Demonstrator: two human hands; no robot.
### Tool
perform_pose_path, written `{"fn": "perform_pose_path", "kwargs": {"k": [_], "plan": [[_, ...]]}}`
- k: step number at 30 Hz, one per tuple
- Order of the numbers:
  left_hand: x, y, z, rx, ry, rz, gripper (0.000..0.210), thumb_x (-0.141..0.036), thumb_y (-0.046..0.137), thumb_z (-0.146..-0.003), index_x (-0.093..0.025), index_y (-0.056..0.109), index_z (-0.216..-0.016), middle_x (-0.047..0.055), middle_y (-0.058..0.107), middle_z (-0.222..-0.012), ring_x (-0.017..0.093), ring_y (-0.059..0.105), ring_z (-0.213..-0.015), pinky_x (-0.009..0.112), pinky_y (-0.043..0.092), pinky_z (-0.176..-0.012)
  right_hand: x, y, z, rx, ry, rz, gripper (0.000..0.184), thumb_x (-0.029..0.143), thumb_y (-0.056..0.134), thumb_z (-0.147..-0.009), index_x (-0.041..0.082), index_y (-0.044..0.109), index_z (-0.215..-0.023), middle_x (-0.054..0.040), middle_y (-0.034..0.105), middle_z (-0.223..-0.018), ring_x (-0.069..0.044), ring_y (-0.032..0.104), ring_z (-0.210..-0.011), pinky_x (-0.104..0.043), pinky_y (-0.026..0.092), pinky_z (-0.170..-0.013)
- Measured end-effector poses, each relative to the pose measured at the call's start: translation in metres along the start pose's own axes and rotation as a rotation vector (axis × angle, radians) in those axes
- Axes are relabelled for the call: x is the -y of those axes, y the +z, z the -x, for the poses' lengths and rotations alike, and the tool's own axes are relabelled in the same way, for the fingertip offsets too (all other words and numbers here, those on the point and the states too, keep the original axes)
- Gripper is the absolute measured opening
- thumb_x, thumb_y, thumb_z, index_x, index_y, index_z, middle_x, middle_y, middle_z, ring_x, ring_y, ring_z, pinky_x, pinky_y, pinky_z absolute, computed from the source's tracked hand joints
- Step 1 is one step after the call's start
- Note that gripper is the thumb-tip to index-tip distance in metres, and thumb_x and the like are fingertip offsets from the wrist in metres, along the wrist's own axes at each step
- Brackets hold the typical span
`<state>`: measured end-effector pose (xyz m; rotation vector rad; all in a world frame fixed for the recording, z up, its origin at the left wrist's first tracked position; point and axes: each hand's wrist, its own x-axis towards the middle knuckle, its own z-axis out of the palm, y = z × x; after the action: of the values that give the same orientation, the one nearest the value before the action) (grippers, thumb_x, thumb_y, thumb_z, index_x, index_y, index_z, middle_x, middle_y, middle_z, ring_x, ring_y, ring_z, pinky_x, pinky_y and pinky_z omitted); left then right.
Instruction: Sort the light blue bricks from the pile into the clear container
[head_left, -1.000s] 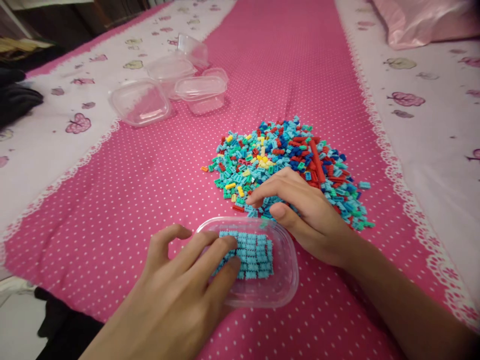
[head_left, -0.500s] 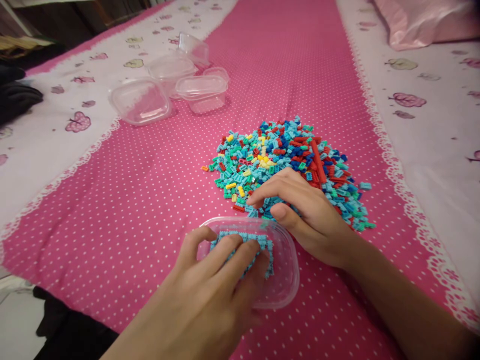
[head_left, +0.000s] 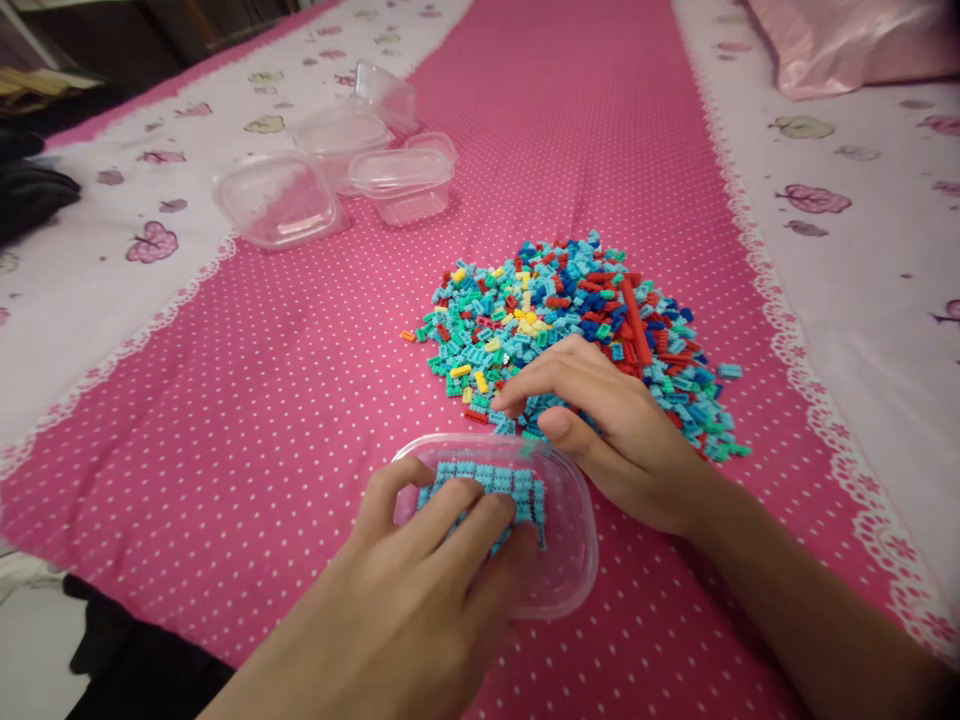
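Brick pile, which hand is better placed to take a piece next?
Probably the right hand, at the near edge of the brick pile; the left hand is over blue bricks in the container.

You face a white-bordered pink dotted cloth [head_left: 285, 390]. On it lie a brick pile [head_left: 555, 300], a clear tub [head_left: 571, 560] and more containers [head_left: 409, 172].

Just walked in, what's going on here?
A person is handling small building bricks on a pink dotted cloth. The left hand reaches into a clear plastic container, its fingers over light-blue bricks set in neat rows. The right hand is at the near edge of a loose mixed-colour pile. Whether either hand grips a brick is hidden. More clear containers sit farther back on the left.
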<state>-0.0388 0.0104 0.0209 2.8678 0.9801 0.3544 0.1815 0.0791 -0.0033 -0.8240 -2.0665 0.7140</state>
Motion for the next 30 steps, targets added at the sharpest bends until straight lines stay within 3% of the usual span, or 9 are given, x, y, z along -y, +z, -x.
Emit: {"fn": "perform_pose_path", "kwargs": {"k": [7,15,23,27,30], "plan": [[0.000,0.000,-0.001,0.075,0.037,-0.039,0.019,-0.028,0.050,-0.107,-0.027,0.068,-0.113,0.000,0.070,-0.114,0.021,0.057,-0.104,0.046,0.021,-0.109,0.000,0.000,0.000,0.002,0.001,0.001,0.037,0.045,0.041,-0.110,0.019,0.066,-0.108,0.0006,0.072,-0.103,-0.015,0.057,-0.101,-0.031,0.037,-0.096],[0.000,-0.006,-0.004,0.069,0.043,-0.026,0.024,-0.024,0.046,-0.108,-0.025,0.070,-0.105,0.000,0.072,-0.107,0.020,0.061,-0.102,0.044,0.022,-0.109,0.001,0.000,0.000,0.004,0.005,0.001,0.035,0.045,0.042,-0.109,0.019,0.066,-0.108,0.0007,0.072,-0.103,-0.015,0.057,-0.101,-0.031,0.037,-0.097],[0.010,-0.018,0.002,-0.010,-0.014,0.020,0.024,-0.026,0.044,-0.109,-0.022,0.064,-0.122,-0.001,0.075,-0.115,0.019,0.063,-0.107,0.041,0.026,-0.109,0.000,0.000,0.000,0.004,0.001,-0.001,0.033,0.045,0.042,-0.109,0.022,0.065,-0.108,0.0004,0.073,-0.102,-0.017,0.059,-0.099,-0.034,0.038,-0.095],[0.018,-0.028,0.012,-0.003,-0.053,0.002,0.031,-0.035,0.044,-0.110,-0.021,0.060,-0.132,0.000,0.074,-0.125,0.021,0.060,-0.117,0.041,0.027,-0.113,0.000,0.000,0.000,0.001,-0.002,0.009,0.035,0.046,0.043,-0.109,0.020,0.066,-0.107,0.0003,0.073,-0.101,-0.017,0.059,-0.098,-0.033,0.039,-0.094],[0.023,-0.035,0.020,0.033,-0.084,0.049,0.038,-0.043,0.049,-0.107,-0.023,0.057,-0.138,0.001,0.071,-0.130,0.022,0.059,-0.118,0.040,0.030,-0.113,-0.003,0.000,-0.001,-0.066,0.040,0.146,0.028,0.039,0.047,-0.108,0.020,0.068,-0.105,-0.0019,0.074,-0.102,-0.019,0.059,-0.099,-0.036,0.041,-0.092]]}}
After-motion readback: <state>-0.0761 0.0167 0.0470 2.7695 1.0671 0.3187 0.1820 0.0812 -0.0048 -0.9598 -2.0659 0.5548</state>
